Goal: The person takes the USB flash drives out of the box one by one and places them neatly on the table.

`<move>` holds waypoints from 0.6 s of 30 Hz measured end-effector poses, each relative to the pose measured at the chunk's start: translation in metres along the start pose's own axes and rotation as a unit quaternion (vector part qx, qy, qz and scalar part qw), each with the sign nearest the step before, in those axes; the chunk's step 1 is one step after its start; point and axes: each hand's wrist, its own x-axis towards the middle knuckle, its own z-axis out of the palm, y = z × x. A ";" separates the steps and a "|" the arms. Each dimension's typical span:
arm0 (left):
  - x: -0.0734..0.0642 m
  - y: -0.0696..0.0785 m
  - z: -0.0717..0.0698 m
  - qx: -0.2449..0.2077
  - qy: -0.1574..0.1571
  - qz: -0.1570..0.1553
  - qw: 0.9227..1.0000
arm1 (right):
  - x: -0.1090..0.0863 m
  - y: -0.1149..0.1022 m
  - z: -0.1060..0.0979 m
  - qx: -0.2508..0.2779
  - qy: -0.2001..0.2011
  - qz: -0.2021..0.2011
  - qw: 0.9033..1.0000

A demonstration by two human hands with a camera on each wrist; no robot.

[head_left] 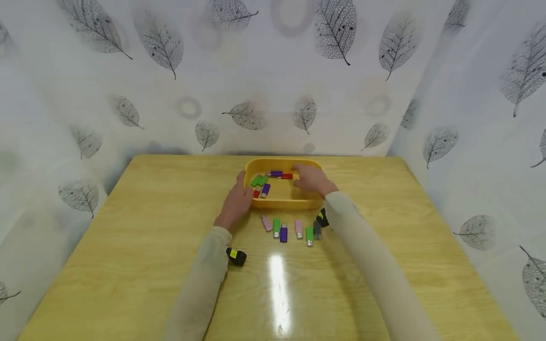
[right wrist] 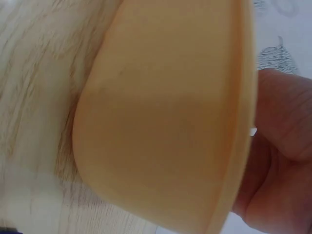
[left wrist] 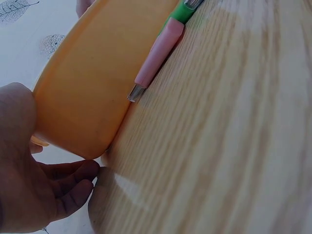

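A yellow plastic tray (head_left: 281, 204) stands at the far side of the table with several USB flash drives in it. My left hand (head_left: 236, 201) grips the tray's left end, thumb by the rim and fingers low against the outer wall (left wrist: 83, 83). My right hand (head_left: 313, 179) reaches over the near right rim into the tray, thumb and forefinger apart. Just left of those fingertips lies a red flash drive (head_left: 286, 176), beside a purple one (head_left: 275, 174). Two green drives (head_left: 259, 180), a red one (head_left: 257, 192) and a purple one (head_left: 266, 190) lie at the left. The tray wall (right wrist: 161, 117) hides the right fingertips in the right wrist view.
In front of the tray several flash drives lie on the wooden table (head_left: 149, 246): pink (head_left: 267, 223), green (head_left: 276, 228), purple (head_left: 283, 233), another pink (head_left: 298, 229), another green (head_left: 309, 236) and grey (head_left: 317, 230). A leaf-patterned curtain (head_left: 264, 61) hangs behind the table.
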 end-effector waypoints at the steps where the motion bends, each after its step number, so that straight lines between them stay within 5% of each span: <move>1: -0.001 -0.001 0.000 0.002 -0.001 -0.002 1.000 | 0.004 0.000 0.002 -0.001 -0.011 -0.006 1.000; 10: -0.005 -0.003 0.000 0.005 0.007 0.005 1.000 | 0.019 -0.012 0.017 -0.016 -0.077 0.028 0.996; 18: -0.002 -0.001 0.000 -0.002 0.004 0.010 1.000 | 0.020 -0.015 0.019 -0.053 -0.026 0.052 0.997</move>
